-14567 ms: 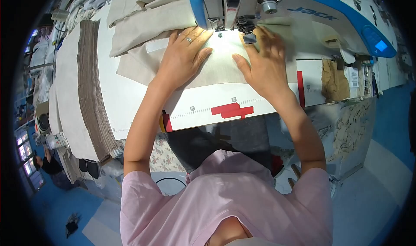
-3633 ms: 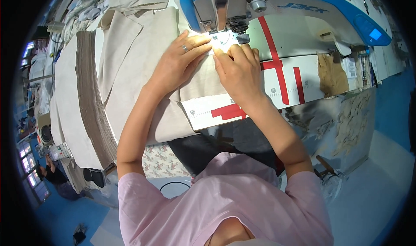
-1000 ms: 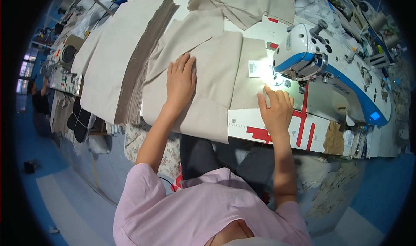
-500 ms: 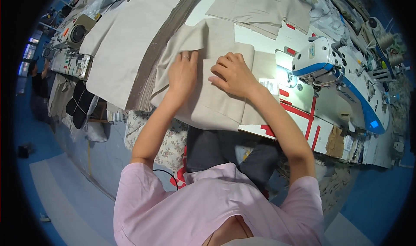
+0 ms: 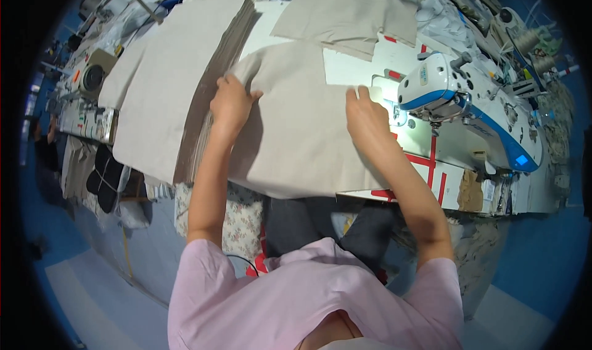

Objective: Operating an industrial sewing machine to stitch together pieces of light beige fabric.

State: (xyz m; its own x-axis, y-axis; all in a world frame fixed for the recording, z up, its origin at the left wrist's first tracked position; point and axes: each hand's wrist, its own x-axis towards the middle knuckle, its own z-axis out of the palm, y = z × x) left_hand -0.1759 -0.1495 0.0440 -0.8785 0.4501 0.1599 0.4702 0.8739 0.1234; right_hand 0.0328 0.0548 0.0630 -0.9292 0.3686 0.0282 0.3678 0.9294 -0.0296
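Note:
A beige fabric panel (image 5: 296, 128) lies spread over the white sewing table in front of me, its near edge reaching the table's front. My left hand (image 5: 232, 105) rests on the panel's left part beside a thick stack of beige panels (image 5: 163, 79), thumb spread away from the fingers. At the panel's right edge, my right hand (image 5: 368, 121) lies with its fingers stretched forward, palm down. Just right of it is the needle area of a white and blue sewing machine (image 5: 453, 91). Part of the panel's right edge is hidden under that hand.
More beige panels (image 5: 345, 14) lie at the far side of the table. Red tape strips (image 5: 433, 159) mark the tabletop near the machine. Thread cones (image 5: 528, 42) stand at the far right. Another machine (image 5: 95, 73) and a person (image 5: 46, 153) are at the left.
The folded, bunched fabric now lies flatter and spread out. My hands have moved apart, the left toward the stack and the right toward the machine. The view has shifted slightly.

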